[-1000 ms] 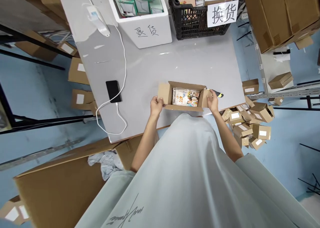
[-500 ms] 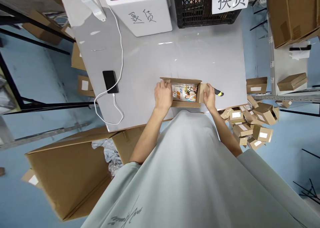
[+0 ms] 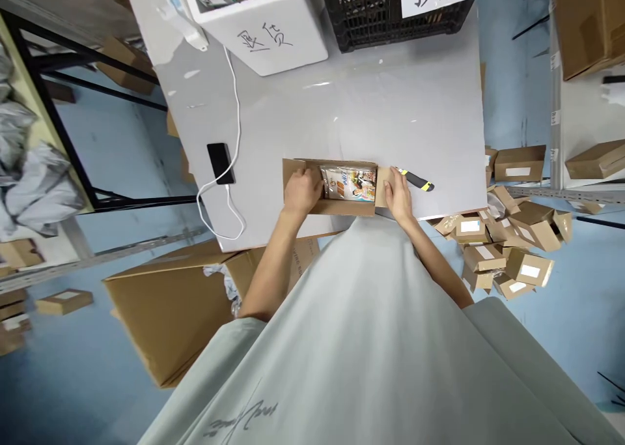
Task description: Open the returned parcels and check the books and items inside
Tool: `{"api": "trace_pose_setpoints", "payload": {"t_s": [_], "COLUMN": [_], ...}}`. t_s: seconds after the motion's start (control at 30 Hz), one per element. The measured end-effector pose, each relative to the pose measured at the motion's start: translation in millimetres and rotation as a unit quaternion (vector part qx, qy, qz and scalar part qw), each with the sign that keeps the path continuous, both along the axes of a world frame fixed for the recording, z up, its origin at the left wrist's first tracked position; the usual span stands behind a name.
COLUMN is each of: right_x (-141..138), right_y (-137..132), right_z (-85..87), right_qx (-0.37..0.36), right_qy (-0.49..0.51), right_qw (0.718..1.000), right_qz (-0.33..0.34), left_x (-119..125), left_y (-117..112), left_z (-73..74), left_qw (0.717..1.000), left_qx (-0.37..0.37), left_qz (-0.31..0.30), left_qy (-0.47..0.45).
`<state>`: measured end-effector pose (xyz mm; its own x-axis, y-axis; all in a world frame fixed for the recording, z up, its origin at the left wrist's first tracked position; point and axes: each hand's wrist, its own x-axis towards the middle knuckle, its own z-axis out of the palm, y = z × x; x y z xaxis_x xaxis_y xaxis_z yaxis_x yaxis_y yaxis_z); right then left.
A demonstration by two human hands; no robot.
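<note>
A small open cardboard box (image 3: 336, 205) lies near the front edge of the grey table (image 3: 371, 113). Inside it sits a colourful plastic-wrapped packet (image 3: 347, 183). My left hand (image 3: 301, 191) reaches into the box's left end, fingers curled on the packet's left edge. My right hand (image 3: 398, 194) presses the box's right flap, fingers together and flat against the cardboard. A utility knife (image 3: 415, 180) with a black and yellow handle lies on the table just right of my right hand.
A black phone (image 3: 220, 163) on a white cable lies left of the box. At the table's back stand a white foam bin (image 3: 263, 25) and a black crate (image 3: 390, 15) with a paper sign. Small cardboard boxes (image 3: 502, 243) are heaped on the floor at right; a large carton (image 3: 170, 308) stands at left.
My left hand has moved from the box's outer left flap into the box onto the packet. The box has shifted slightly left. The head view has swung.
</note>
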<state>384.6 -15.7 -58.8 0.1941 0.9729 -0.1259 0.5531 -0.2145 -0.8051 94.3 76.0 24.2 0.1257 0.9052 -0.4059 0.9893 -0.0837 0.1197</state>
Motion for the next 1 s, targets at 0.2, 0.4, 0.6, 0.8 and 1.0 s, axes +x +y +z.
{"api": "trace_pose_setpoints", "payload": {"t_s": [0.2,0.4,0.6,0.8,1.0], "right_x": [4,11,11,9,8], "right_y": [1,6,4,-3,-6], "right_z": [-1.3,-2.9,1.9,5.3,1.5], "right_qx": [-0.025,-0.023,-0.028,-0.03,-0.026], "right_qy": [-0.008,-0.002,-0.01,-0.015,-0.024], "right_qw": [0.999,0.999,0.999,0.999,0.999], "right_qz": [0.029,0.039,0.046,0.038,0.03], "left_x": [8,55,68,56,34], "left_y": [8,24,31,21,-4], "left_z": [-23.7,-45.1,-40.2,-34.6,-26.5], "left_qw": [0.995,0.993,0.979,0.984,0.984], "left_qx": [0.014,-0.034,-0.11,-0.09,0.028], "left_qz": [-0.082,-0.114,-0.149,-0.144,-0.171], "left_qy": [-0.054,0.005,0.081,0.06,-0.035]}}
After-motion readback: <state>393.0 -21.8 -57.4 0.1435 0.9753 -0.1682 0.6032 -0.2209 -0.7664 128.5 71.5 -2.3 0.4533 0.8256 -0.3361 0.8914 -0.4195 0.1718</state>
